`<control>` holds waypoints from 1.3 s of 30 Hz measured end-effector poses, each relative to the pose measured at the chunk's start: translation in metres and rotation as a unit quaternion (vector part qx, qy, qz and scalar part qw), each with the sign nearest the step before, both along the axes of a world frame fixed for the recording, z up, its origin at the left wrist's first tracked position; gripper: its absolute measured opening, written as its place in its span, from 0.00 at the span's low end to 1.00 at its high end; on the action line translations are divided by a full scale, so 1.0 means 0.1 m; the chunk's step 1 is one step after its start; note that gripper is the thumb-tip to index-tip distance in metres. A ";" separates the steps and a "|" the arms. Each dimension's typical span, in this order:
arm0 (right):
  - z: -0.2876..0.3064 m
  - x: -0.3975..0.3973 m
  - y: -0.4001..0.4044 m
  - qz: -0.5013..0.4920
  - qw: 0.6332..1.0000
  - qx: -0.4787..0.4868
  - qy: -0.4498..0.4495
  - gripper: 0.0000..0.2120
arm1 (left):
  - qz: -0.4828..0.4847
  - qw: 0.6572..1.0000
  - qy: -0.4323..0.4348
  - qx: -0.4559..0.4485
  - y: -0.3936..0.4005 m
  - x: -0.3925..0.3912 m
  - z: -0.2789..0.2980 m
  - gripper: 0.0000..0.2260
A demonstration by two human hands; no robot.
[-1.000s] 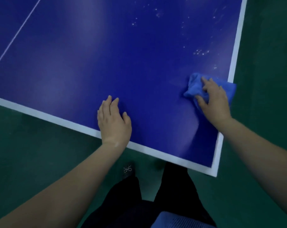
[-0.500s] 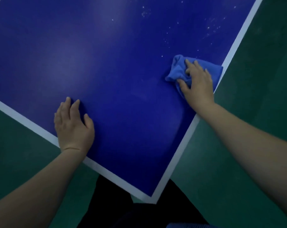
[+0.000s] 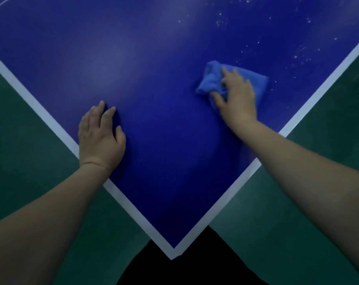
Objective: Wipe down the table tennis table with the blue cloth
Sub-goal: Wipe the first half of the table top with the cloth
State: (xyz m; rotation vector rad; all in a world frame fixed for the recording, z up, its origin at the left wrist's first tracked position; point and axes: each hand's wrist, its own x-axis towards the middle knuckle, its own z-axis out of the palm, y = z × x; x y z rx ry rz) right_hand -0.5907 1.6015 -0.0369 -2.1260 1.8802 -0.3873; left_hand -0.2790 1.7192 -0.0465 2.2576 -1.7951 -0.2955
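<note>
The dark blue table tennis table (image 3: 154, 79) shows its near corner pointing at me, with white edge lines on both sides. A bunched blue cloth (image 3: 208, 81) lies on the table toward the right edge. My right hand (image 3: 238, 97) sits on top of it, pressing it down, its thumb and curled fingers gathering the folds. My left hand (image 3: 100, 136) rests flat on the table near the left edge, fingers straight and holding nothing.
White specks (image 3: 302, 56) dot the tabletop beyond and to the right of the cloth. Green floor (image 3: 20, 151) lies on both sides of the corner. My dark trousers (image 3: 184, 270) show just below the corner tip.
The view has swung so the corner now points at me. My right hand has slid the cloth away from the right edge line toward the inside of the table. My left hand stays flat.
</note>
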 end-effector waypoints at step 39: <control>0.03 0.87 -1.99 0.261 0.965 -0.003 0.008 0.25 | 0.423 0.906 0.012 0.025 0.12 -1.18 -0.02 0.24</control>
